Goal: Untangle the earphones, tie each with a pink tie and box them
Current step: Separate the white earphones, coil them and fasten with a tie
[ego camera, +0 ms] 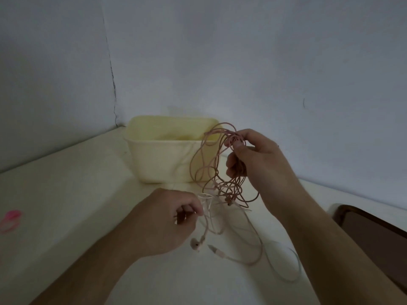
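Note:
My right hand (253,157) grips a tangled bunch of pink earphone cable (211,170) and holds it above the table, in front of the cream box (163,164). Loops of the cable hang down from the fingers. My left hand (174,219) pinches a thin white cable (207,208) lower down, just above the tabletop. A white earbud (196,244) and a jack plug (217,249) dangle below that hand. More white cable (295,267) lies curved on the table to the right. Pink ties (10,220) lie at the far left edge.
The white table (77,194) meets a grey wall behind the box. A dark brown object with a rounded corner (370,234) sits at the right edge, beside my right forearm.

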Tool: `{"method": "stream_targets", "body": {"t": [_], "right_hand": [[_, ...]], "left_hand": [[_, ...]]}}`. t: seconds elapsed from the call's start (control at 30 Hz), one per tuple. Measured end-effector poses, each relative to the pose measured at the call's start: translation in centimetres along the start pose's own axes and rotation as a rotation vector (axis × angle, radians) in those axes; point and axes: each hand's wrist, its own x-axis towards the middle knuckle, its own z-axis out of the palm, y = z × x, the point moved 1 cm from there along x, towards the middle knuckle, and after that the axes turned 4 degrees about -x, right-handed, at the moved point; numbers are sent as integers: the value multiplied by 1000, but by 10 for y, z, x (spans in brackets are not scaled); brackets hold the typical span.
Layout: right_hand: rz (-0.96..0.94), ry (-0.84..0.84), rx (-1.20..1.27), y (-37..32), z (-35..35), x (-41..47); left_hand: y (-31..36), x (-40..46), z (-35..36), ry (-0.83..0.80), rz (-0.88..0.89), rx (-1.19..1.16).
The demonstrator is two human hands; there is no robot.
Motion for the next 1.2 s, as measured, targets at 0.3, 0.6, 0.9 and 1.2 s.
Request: {"method": "stream_targets", "body": {"t": [0.3,0.6,0.9,1.2], "right_hand": [[53,-110,51,-3,2,-4],[114,-52,161,-5,-1,-4],[164,179,296,-3,-21,2],[182,58,-36,5,-25,6]], "left_hand": [[-1,7,2,135,18,90],[-6,12,9,155,0,-12],[1,13,-27,372,-137,-553],[-1,13,-35,368,-118,-854]]}}
